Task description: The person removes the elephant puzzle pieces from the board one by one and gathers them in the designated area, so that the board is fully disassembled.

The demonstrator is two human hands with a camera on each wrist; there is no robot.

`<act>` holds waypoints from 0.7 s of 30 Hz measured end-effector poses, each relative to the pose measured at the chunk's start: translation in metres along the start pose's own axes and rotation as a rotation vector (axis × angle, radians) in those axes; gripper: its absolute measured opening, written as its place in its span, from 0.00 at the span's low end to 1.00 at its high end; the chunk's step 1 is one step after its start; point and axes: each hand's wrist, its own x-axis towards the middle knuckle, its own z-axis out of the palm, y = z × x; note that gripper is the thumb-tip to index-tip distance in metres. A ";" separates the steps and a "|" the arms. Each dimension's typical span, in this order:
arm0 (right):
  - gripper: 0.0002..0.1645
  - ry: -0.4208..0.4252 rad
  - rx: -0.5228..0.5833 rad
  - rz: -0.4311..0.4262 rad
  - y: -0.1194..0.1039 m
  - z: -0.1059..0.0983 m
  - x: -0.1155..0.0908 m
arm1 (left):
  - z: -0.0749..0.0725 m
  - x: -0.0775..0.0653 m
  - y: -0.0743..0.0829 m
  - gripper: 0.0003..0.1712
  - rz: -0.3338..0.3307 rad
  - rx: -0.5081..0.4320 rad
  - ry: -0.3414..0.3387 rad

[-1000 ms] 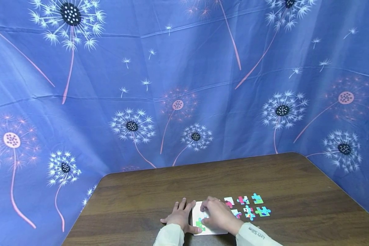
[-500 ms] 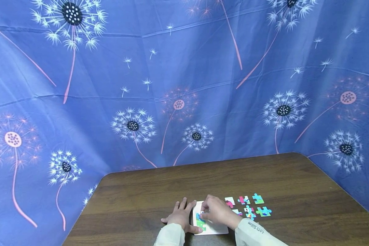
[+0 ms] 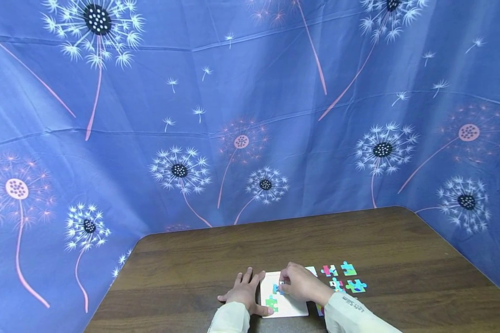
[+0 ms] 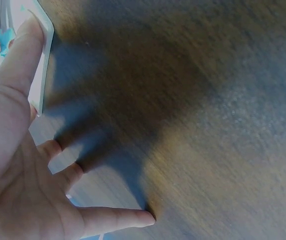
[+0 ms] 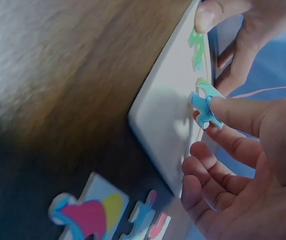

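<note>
the white puzzle board [image 3: 289, 303] lies flat on the dark wooden table [image 3: 200, 259], near the table's front edge. left of the board, the left hand [image 3: 245, 292] rests flat with fingers spread and relaxed, its thumb against the board's left edge. a green piece [image 3: 271, 303] sits on the board's lower left. above the board, the right hand [image 3: 303, 284] pinches a blue puzzle piece [image 3: 277, 289] in its fingertips. right of the board lie the loose pieces [image 3: 344, 277], well apart from the left hand.
</note>
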 end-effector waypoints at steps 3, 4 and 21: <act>0.11 0.036 -0.032 -0.013 0.004 0.001 -0.003 | 0.000 0.001 0.001 0.53 -0.005 0.004 -0.013; 0.13 0.041 -0.042 -0.008 0.004 0.001 -0.004 | 0.000 0.001 0.001 0.52 -0.006 0.005 -0.015; 0.15 0.111 -0.166 -0.085 0.011 0.006 -0.007 | -0.002 0.000 0.000 0.52 -0.006 -0.027 -0.031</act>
